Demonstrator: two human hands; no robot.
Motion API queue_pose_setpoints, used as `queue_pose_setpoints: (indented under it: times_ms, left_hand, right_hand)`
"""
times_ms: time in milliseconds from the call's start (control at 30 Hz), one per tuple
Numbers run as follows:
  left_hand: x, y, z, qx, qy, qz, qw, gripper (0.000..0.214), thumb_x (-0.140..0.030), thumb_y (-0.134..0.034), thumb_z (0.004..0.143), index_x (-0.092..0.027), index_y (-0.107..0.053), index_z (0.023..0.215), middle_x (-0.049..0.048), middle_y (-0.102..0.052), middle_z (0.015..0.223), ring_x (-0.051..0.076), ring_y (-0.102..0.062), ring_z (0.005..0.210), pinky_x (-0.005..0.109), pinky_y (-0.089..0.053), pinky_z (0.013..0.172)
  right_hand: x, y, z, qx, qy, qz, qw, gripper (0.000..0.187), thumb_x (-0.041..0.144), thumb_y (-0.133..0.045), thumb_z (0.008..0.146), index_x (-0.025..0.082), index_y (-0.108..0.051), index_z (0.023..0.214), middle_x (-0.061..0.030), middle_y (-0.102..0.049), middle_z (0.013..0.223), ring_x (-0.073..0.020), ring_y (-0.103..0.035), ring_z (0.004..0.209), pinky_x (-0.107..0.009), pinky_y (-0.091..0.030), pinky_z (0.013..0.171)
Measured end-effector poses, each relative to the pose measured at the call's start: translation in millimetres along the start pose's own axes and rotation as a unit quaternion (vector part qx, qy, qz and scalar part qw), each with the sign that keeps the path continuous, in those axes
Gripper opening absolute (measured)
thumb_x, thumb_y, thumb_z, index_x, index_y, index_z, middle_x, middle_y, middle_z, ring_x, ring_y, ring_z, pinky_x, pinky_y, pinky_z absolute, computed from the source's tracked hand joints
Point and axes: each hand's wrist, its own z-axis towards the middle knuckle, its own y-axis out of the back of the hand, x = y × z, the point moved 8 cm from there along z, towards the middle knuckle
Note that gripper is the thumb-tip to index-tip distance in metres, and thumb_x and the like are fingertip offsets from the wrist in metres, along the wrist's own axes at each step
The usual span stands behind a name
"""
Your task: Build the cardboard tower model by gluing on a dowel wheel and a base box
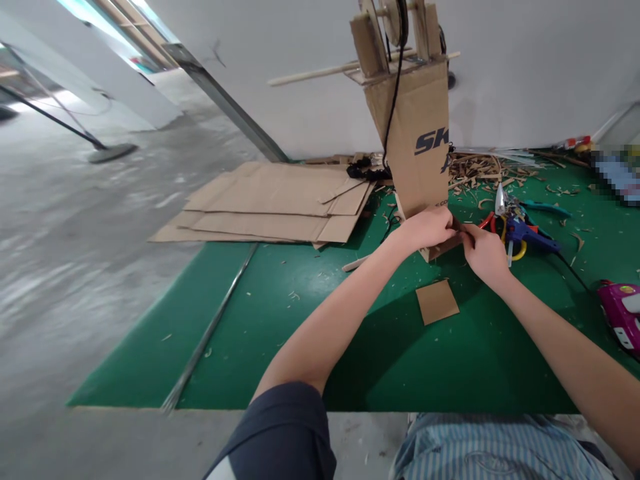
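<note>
Pinching cardboard tower base, left hand, right hand, fingers clamped; glue gun just beside; mat edge well apart.

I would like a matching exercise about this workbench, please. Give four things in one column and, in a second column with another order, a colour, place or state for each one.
Things:
1. Hot glue gun
2. Small cardboard square
3. Flattened cardboard sheets
4. Left hand

Descriptions:
A. Lying alone on the green mat
B. Blue
C. Touching the upright cardboard column
D. Piled at the mat's far edge

Pairs: 1-B, 2-A, 3-D, 4-C
</note>
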Motion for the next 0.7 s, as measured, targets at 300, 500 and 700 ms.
queue_pose_setpoints:
  times_ms: [300,500,700]
  left_hand:
    - [-6.4,14.0,-46.8,0.044,-0.094,0.051,0.993,0.031,-0.014,-0.047,0.089,-0.019,-0.067,0.113,0.0074,-0.073,0.110,0.020,-0.065,0.095,0.027,-0.045,0.081]
    - [-5.1,6.2,-62.7,0.013,-0.130,0.086,0.988,0.028,-0.009,-0.053,0.086,-0.020,-0.072,0.103,0.0075,-0.075,0.104,0.021,-0.065,0.107,0.029,-0.047,0.091]
    - [-2.2,4.2,-51.7,0.021,-0.119,0.087,0.989,0.024,-0.012,-0.054,0.087,-0.022,-0.076,0.088,0.0056,-0.077,0.091,0.020,-0.070,0.090,0.027,-0.047,0.077]
  right_hand:
    - [0.7,0.5,-0.1,-0.002,-0.002,-0.004,1.000,0.033,0.029,-0.041,0.100,0.020,-0.069,0.116,-0.0117,-0.077,0.096,-0.0251,-0.069,0.081,-0.029,-0.035,0.061]
    - [-1.1,-1.7,5.5,-0.013,-0.010,0.001,1.000,0.035,0.026,-0.038,0.101,0.021,-0.066,0.121,-0.0119,-0.076,0.104,-0.0262,-0.069,0.087,-0.030,-0.035,0.062]
    - [-1.0,-1.9,10.2,0.011,-0.028,0.004,1.000,0.035,0.027,-0.038,0.101,0.022,-0.066,0.121,-0.0118,-0.076,0.099,-0.0266,-0.069,0.087,-0.030,-0.033,0.060]
